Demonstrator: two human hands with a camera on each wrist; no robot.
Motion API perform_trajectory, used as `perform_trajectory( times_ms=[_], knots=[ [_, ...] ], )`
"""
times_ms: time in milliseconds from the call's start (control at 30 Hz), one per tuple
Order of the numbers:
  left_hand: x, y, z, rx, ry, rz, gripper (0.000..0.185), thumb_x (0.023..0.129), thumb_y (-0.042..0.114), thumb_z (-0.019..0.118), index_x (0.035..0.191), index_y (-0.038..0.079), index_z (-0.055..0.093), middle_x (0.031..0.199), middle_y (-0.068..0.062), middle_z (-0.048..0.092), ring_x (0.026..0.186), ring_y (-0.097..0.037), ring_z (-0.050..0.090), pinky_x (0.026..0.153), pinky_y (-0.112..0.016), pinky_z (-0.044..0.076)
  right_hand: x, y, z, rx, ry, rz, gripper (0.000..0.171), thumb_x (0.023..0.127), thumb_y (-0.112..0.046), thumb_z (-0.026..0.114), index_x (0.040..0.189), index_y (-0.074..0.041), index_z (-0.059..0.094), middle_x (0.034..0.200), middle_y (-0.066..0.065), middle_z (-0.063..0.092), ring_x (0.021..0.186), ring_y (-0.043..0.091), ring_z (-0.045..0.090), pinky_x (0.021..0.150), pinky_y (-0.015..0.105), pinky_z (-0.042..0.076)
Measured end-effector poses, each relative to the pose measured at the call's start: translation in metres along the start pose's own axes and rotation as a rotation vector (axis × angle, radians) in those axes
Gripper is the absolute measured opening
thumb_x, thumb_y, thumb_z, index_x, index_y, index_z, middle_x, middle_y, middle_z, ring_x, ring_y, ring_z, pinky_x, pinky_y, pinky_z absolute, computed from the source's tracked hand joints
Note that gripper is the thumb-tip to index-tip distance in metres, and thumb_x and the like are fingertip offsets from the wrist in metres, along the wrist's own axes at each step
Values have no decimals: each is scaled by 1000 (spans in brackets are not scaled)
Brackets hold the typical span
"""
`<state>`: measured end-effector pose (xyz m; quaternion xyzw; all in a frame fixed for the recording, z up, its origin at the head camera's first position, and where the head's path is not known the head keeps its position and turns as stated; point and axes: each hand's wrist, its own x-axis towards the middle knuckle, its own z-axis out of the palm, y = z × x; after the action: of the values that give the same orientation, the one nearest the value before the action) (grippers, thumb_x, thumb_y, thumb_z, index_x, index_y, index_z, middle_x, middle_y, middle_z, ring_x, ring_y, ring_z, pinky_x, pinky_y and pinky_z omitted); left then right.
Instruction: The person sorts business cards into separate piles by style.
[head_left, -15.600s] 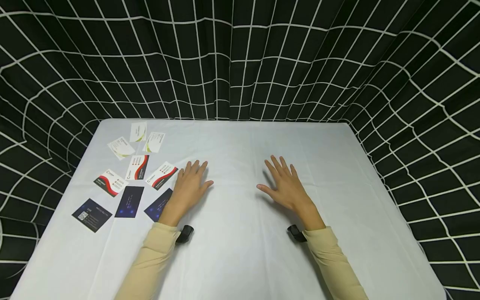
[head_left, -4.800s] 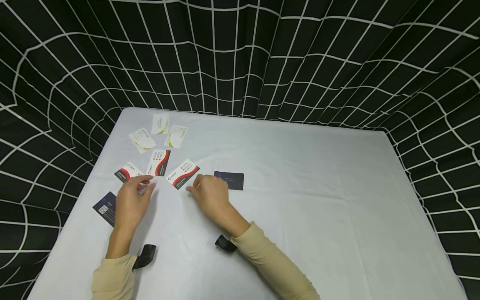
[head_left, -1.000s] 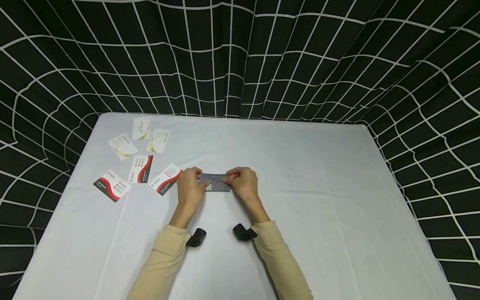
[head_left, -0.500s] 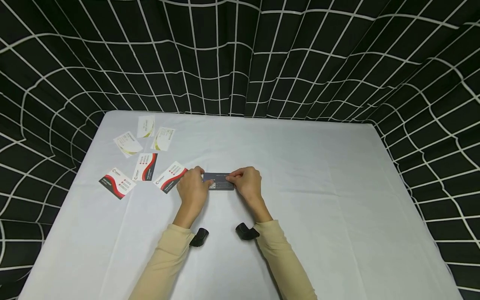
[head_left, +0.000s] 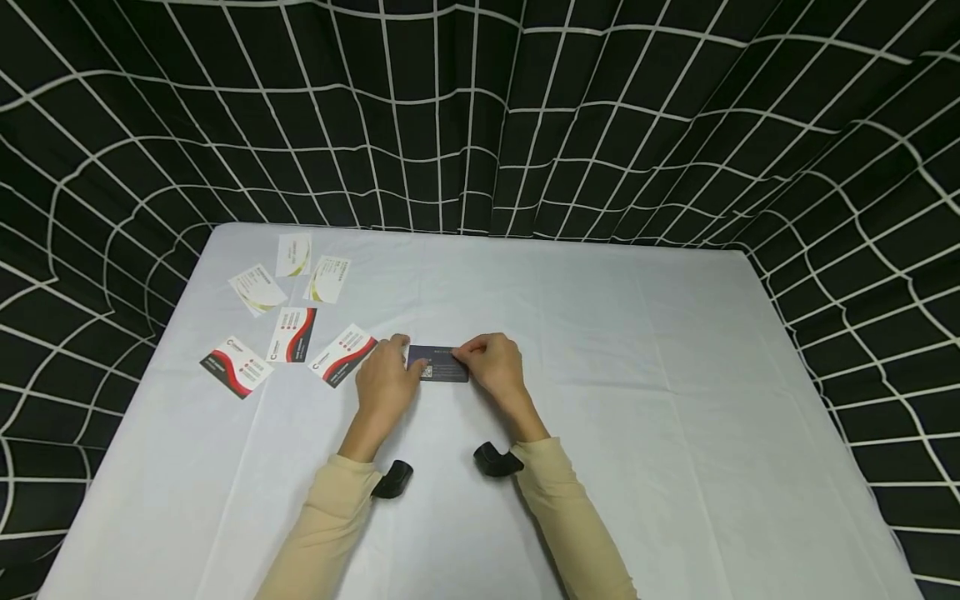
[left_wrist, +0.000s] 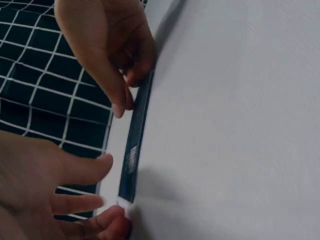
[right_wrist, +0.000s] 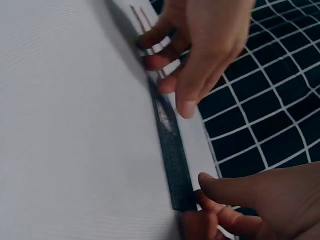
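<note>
Head view | left hand (head_left: 382, 382), right hand (head_left: 491, 365) pinch dark card (head_left: 442, 364) ends, seemingly

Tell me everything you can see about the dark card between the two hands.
The dark card is a thin navy rectangle with pale print and a small white code patch near its left end. It may be a small stack; the wrist views blur its edge. It lies flat, lengthwise across the white table, mid-table. The left hand grips its left end, the right hand its right.
</note>
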<state>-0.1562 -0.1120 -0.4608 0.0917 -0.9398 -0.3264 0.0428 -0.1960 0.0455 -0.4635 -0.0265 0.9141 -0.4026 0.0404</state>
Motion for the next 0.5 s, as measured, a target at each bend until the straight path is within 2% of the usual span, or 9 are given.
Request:
perform_trajectory(
  times_ms=[100,233,300,400,500],
  knots=[
    [-5,-7,-9,-4,8,-9,55,86,22,75,132,-1,55,98,-18,61,85,-38,63,69,-51,47,-1,-8,-1,-76,-39,6,23,87,-26,75,82,-4,76,65,3,65,51,11,47,46,22,35],
    [-11,-19,-27,21,68,-18,52,84,17,77,129,-1,57,110,-24,59,94,-47,62,73,-56,47,-3,-19,5,-166,-28,-30,24,88,-32,74,83,-8,76,61,-2,58,51,11,47,46,24,35],
    [-12,-27,-35,48,89,-26,51,83,14,77,127,-4,58,113,-26,56,94,-49,61,72,-58,47,-4,-25,9,-180,-6,-71,24,86,-32,75,84,-8,75,64,-2,60,54,12,51,48,25,39],
    [-12,-37,-46,95,84,-46,51,83,12,76,127,-8,56,113,-29,53,92,-51,61,69,-61,47,-5,-37,18,-204,-14,-146,28,82,-35,79,92,-9,76,77,0,67,68,16,59,61,30,46],
    [-13,-47,-53,128,72,-71,54,84,9,75,129,-10,53,114,-31,51,92,-53,60,68,-62,47,-5,-52,33,-237,-57,-207,40,78,-39,82,102,-9,75,90,3,70,83,21,61,73,33,48]
  ],
)
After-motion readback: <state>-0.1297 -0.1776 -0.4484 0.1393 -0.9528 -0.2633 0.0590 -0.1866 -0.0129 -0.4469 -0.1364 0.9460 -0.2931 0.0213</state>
